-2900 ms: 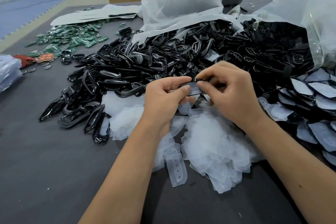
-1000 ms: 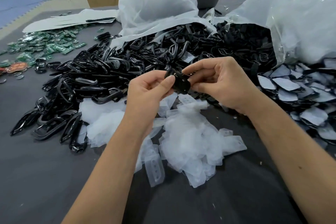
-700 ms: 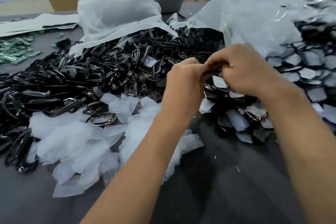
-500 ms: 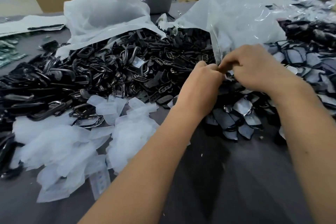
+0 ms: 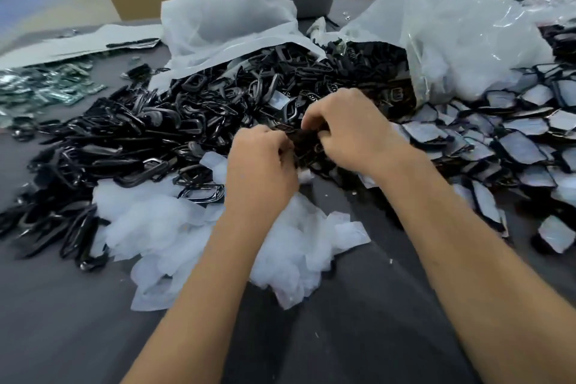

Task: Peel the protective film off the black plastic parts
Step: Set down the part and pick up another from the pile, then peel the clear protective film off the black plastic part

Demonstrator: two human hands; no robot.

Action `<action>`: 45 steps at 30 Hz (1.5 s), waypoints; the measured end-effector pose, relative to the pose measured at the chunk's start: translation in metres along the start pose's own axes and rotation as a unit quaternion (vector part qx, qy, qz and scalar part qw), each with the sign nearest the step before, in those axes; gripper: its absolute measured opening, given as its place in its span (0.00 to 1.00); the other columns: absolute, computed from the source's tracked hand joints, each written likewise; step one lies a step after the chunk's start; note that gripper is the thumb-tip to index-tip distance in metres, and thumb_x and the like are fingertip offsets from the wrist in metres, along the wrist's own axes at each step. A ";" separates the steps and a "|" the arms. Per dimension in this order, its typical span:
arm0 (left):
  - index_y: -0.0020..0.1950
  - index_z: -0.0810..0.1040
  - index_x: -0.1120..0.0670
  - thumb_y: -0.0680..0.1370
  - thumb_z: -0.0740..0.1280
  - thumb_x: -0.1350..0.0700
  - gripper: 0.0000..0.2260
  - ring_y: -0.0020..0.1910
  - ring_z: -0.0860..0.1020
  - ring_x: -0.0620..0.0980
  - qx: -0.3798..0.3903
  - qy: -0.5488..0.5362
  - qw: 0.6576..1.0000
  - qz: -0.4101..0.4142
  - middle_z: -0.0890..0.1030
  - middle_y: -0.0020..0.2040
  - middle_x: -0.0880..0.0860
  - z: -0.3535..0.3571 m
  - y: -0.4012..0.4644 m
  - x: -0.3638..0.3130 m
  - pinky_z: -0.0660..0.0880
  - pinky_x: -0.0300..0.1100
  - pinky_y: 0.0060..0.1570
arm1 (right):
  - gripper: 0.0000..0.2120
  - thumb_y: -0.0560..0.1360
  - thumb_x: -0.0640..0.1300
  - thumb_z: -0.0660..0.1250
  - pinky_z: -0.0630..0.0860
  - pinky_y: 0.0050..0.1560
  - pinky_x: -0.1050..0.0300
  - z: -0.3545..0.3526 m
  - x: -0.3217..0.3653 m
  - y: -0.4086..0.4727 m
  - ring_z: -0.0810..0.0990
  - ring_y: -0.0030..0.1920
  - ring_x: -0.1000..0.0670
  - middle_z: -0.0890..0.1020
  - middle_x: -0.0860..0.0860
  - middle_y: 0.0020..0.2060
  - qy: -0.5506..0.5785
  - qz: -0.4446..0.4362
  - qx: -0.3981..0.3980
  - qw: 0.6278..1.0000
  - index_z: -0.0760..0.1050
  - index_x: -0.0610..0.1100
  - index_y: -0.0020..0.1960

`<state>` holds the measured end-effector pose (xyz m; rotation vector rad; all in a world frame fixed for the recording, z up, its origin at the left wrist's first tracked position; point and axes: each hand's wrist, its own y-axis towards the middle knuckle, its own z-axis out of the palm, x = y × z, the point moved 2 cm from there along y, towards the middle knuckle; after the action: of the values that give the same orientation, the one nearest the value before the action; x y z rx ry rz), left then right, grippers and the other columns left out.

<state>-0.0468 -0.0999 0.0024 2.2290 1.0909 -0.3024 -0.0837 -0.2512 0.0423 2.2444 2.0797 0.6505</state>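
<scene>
Both hands swung right to the film-covered parts [image 5: 514, 146] and came back; left hand [image 5: 260, 171] and right hand [image 5: 349, 131] gripped a fresh black part [image 5: 300, 137] over the film scraps [image 5: 290, 246].

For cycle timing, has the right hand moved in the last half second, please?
Yes. The right hand has drawn left, away from the clear bag corner, toward the peeled film pile, gripping a black part.

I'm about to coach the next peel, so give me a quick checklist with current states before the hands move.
1. Black part held by both the left hand and the right hand: ok.
2. Film edge lifted on it: cannot tell, blurred.
3. Peeled film pile within reach: ok.
4. Film-covered parts waiting at right: ok.
5. Bare table in front: ok.
</scene>
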 end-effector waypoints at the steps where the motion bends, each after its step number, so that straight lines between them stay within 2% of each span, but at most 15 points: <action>1: 0.47 0.86 0.58 0.76 0.69 0.63 0.06 0.53 0.77 0.60 -0.003 0.018 1.000 -0.024 0.83 0.48 0.58 -0.007 -0.004 0.013 0.70 0.47 0.54 | 0.21 0.74 0.30 0.66 0.79 0.59 0.49 0.010 0.005 0.004 0.78 0.59 0.45 0.85 0.49 0.52 -0.012 -0.006 -0.002 1.000 0.85 0.49 0.60; 4: 0.53 0.86 0.56 0.77 0.70 0.61 0.08 0.58 0.75 0.59 -0.014 0.042 0.996 -0.080 0.82 0.54 0.55 -0.024 -0.012 0.043 0.68 0.43 0.57 | 0.22 0.75 0.31 0.69 0.77 0.60 0.48 0.031 0.009 0.011 0.73 0.64 0.43 0.82 0.48 0.57 -0.051 0.000 0.001 0.999 0.81 0.49 0.65; 8: 0.59 0.85 0.57 0.79 0.69 0.59 0.10 0.60 0.75 0.60 -0.028 0.040 0.994 -0.093 0.81 0.57 0.57 -0.027 -0.012 0.061 0.70 0.46 0.61 | 0.20 0.75 0.32 0.70 0.76 0.61 0.48 0.041 0.006 0.013 0.75 0.63 0.44 0.83 0.47 0.57 -0.047 0.016 -0.019 0.999 0.83 0.48 0.63; 12: 0.64 0.83 0.53 0.80 0.68 0.56 0.13 0.61 0.70 0.59 -0.038 0.058 0.994 -0.085 0.77 0.61 0.56 -0.017 -0.008 0.061 0.63 0.41 0.60 | 0.14 0.76 0.35 0.72 0.76 0.58 0.51 0.046 0.008 0.011 0.78 0.59 0.44 0.84 0.48 0.54 -0.006 0.015 -0.076 0.997 0.85 0.46 0.59; 15: 0.70 0.79 0.48 0.82 0.64 0.52 0.16 0.69 0.64 0.59 0.000 0.106 0.992 -0.063 0.71 0.73 0.53 -0.007 -0.008 0.062 0.62 0.51 0.65 | 0.09 0.77 0.37 0.72 0.76 0.56 0.52 0.053 0.012 0.011 0.79 0.57 0.45 0.84 0.48 0.51 0.016 0.011 -0.107 0.994 0.85 0.44 0.55; 17: 0.69 0.79 0.46 0.83 0.63 0.51 0.15 0.73 0.62 0.56 0.020 0.123 0.991 -0.054 0.70 0.76 0.49 -0.002 -0.008 0.063 0.59 0.52 0.64 | 0.06 0.77 0.40 0.73 0.74 0.54 0.54 0.056 0.015 0.011 0.78 0.56 0.45 0.84 0.48 0.49 0.034 0.011 -0.140 0.990 0.85 0.43 0.54; 20: 0.53 0.83 0.48 0.81 0.67 0.46 0.08 0.69 0.65 0.54 -0.006 0.121 0.991 -0.060 0.75 0.67 0.46 -0.001 -0.006 0.062 0.57 0.49 0.57 | 0.05 0.77 0.42 0.74 0.75 0.50 0.56 0.055 0.024 0.011 0.79 0.47 0.49 0.83 0.49 0.44 0.094 0.001 -0.197 0.976 0.85 0.42 0.51; 22: 0.45 0.82 0.50 0.79 0.70 0.42 0.12 0.65 0.67 0.55 -0.021 0.116 0.989 -0.085 0.76 0.61 0.47 -0.002 -0.005 0.062 0.57 0.48 0.56 | 0.05 0.78 0.43 0.73 0.76 0.45 0.58 0.053 0.031 0.011 0.79 0.40 0.52 0.84 0.50 0.40 0.145 -0.005 -0.211 0.967 0.84 0.41 0.47; 25: 0.41 0.84 0.50 0.75 0.73 0.39 0.14 0.65 0.66 0.56 -0.006 0.123 0.985 -0.122 0.75 0.60 0.49 -0.006 -0.004 0.062 0.62 0.51 0.59 | 0.09 0.80 0.45 0.72 0.78 0.42 0.53 0.056 0.034 0.012 0.80 0.34 0.50 0.83 0.50 0.32 0.218 0.018 -0.196 0.956 0.82 0.40 0.44; 28: 0.39 0.82 0.50 0.75 0.73 0.46 0.10 0.62 0.68 0.57 0.002 0.129 0.985 -0.114 0.78 0.57 0.50 -0.013 -0.002 0.061 0.63 0.50 0.54 | 0.09 0.81 0.45 0.70 0.77 0.41 0.58 0.059 0.034 0.011 0.79 0.33 0.55 0.80 0.56 0.31 0.282 0.033 -0.167 0.944 0.85 0.41 0.48; 30: 0.39 0.78 0.51 0.75 0.73 0.52 0.08 0.56 0.75 0.56 -0.003 0.088 0.990 -0.114 0.81 0.49 0.50 -0.020 0.001 0.062 0.70 0.49 0.51 | 0.09 0.82 0.45 0.69 0.75 0.39 0.63 0.062 0.034 0.011 0.78 0.34 0.58 0.80 0.58 0.32 0.340 0.048 -0.149 0.927 0.86 0.43 0.54; 34: 0.45 0.74 0.50 0.71 0.73 0.67 0.14 0.39 0.81 0.48 0.015 -0.051 0.990 -0.131 0.82 0.36 0.46 -0.035 0.001 0.067 0.80 0.49 0.45 | 0.08 0.83 0.42 0.68 0.70 0.33 0.57 0.068 0.033 0.012 0.72 0.30 0.52 0.78 0.51 0.31 0.470 0.081 -0.109 0.872 0.85 0.43 0.57; 37: 0.48 0.77 0.52 0.70 0.68 0.69 0.14 0.38 0.79 0.49 0.041 -0.053 0.993 -0.100 0.82 0.40 0.47 -0.043 0.002 0.069 0.80 0.52 0.45 | 0.09 0.83 0.38 0.66 0.74 0.32 0.59 0.071 0.031 0.011 0.74 0.29 0.53 0.78 0.51 0.29 0.518 0.094 -0.099 0.845 0.85 0.42 0.56; 41: 0.56 0.83 0.49 0.74 0.66 0.68 0.18 0.45 0.76 0.50 0.133 -0.006 0.987 -0.088 0.78 0.52 0.49 -0.043 0.004 0.072 0.77 0.47 0.51 | 0.09 0.80 0.32 0.68 0.79 0.34 0.61 0.074 0.031 0.010 0.80 0.33 0.54 0.81 0.53 0.32 0.522 0.094 -0.098 0.842 0.84 0.40 0.56; 45: 0.57 0.84 0.47 0.76 0.66 0.65 0.17 0.50 0.74 0.50 0.169 0.035 0.983 -0.064 0.75 0.53 0.49 -0.040 0.003 0.069 0.73 0.46 0.51 | 0.04 0.77 0.32 0.73 0.79 0.31 0.60 0.075 0.031 0.008 0.83 0.32 0.50 0.84 0.49 0.32 0.530 0.107 -0.104 0.835 0.82 0.38 0.50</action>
<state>-0.0035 -0.0330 0.0039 2.4859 1.3044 -0.4987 -0.0517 -0.2027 -0.0152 2.1885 1.7980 2.4399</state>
